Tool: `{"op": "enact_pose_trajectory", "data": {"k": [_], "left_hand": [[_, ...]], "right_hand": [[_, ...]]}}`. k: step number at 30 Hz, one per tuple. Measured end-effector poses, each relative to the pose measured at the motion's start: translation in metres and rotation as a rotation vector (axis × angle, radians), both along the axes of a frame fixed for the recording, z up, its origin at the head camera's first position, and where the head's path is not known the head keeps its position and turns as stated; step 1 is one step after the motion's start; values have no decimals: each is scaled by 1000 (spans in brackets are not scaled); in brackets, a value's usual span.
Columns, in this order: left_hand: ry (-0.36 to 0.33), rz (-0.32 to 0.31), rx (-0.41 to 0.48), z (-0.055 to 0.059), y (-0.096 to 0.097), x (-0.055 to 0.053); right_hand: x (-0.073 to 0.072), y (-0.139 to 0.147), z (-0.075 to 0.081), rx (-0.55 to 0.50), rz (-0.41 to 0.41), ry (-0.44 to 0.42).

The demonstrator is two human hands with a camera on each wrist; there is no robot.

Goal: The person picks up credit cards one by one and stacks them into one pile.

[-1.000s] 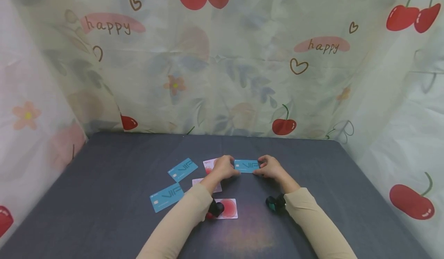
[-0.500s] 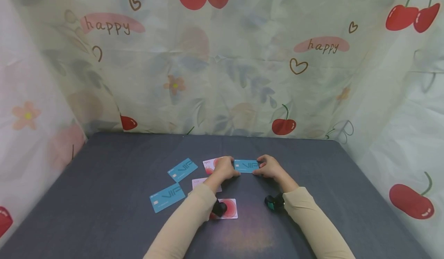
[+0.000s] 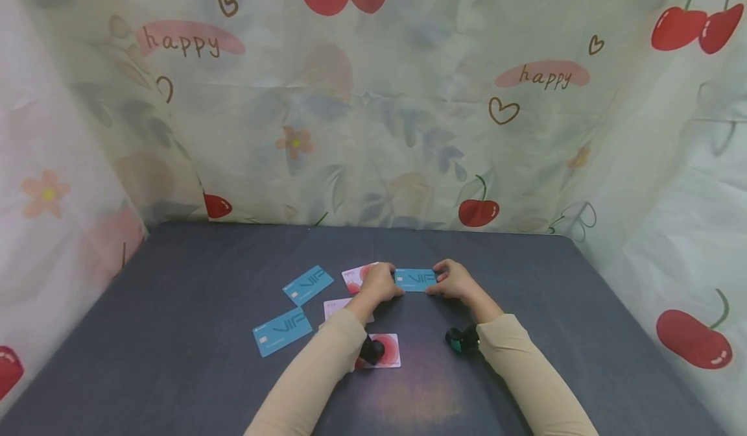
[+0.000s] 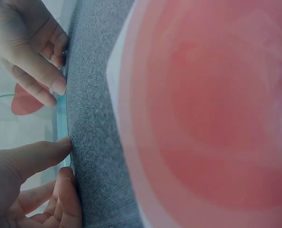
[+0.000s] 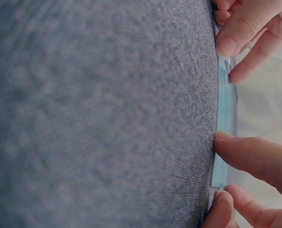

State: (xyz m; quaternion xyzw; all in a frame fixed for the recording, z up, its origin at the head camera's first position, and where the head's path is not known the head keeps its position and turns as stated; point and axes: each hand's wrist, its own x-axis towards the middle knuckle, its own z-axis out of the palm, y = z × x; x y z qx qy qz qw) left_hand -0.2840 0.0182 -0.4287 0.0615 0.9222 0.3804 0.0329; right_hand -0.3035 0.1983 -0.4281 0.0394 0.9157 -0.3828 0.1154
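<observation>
A blue VIP card (image 3: 415,280) lies lengthwise across the dark table, toward its far side. My left hand (image 3: 379,283) holds the card's left end, thumb at the near edge and fingers at the far edge. At the opposite end, my right hand (image 3: 456,281) grips it the same way. The left wrist view shows the left thumb (image 4: 45,154) on the thin blue edge. In the right wrist view, the right thumb (image 5: 250,149) presses against that edge, close to the cloth. Beside the left hand is a pink card (image 3: 353,278), partly covered by that hand.
Two more blue VIP cards (image 3: 307,285) (image 3: 283,332) lie at the left, their corners nearly meeting. A pale pink card (image 3: 335,307) is partly under the left forearm. A card with a red circle (image 3: 390,349) lies below the left wrist camera. Printed curtains (image 3: 362,131) surround the table.
The left forearm and its wrist camera have shifted slightly right. Both hands stay at the ends of the blue VIP card, which has not visibly moved.
</observation>
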Motion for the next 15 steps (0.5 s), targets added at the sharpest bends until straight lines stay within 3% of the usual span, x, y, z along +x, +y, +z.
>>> {"op": "enact_pose_trajectory", "data": {"k": [9, 15], "left_hand": [[-15, 13, 63, 1, -1, 0], [-41, 29, 131, 2, -1, 0]], "right_hand": [[1, 1, 1, -14, 26, 25], [4, -4, 4, 22, -7, 30]]}}
